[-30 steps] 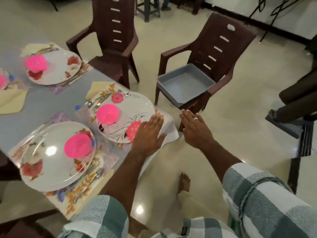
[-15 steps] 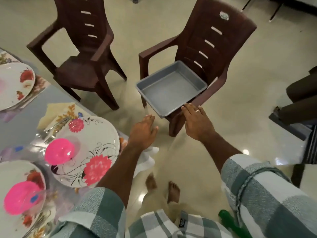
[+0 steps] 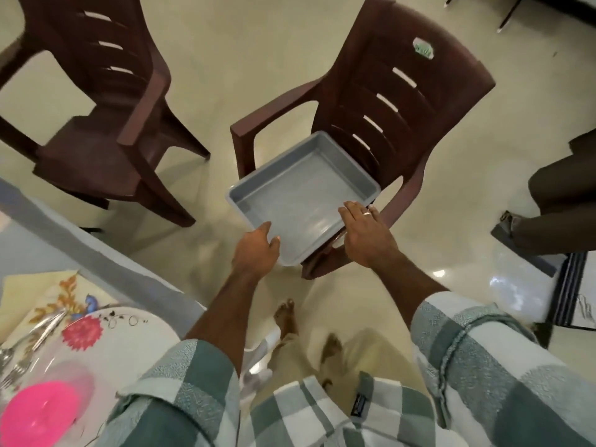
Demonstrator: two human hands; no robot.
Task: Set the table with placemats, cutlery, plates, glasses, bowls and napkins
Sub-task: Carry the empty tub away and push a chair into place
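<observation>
An empty grey tray (image 3: pixel 300 195) lies on the seat of a brown plastic chair (image 3: pixel 403 101), jutting past the seat's front. My left hand (image 3: pixel 256 251) curls on the tray's near left rim, thumb on top. My right hand (image 3: pixel 367 233) lies on the near right rim with fingers stretched flat. At the lower left the table (image 3: pixel 96 253) carries a floral plate (image 3: pixel 129 343), a pink bowl (image 3: pixel 42 411), cutlery (image 3: pixel 35 337), a yellow napkin (image 3: pixel 29 291) and a floral placemat (image 3: pixel 64 298).
A second brown chair (image 3: pixel 96 150) stands to the left, close to the table's edge. Another person's dark legs (image 3: pixel 561 195) are at the right edge. My bare feet (image 3: pixel 287 321) stand on the glossy cream floor between table and chair.
Both hands left the table's place setting and moved forward to the tray. The view swung right and down, so most of the table slid out of frame.
</observation>
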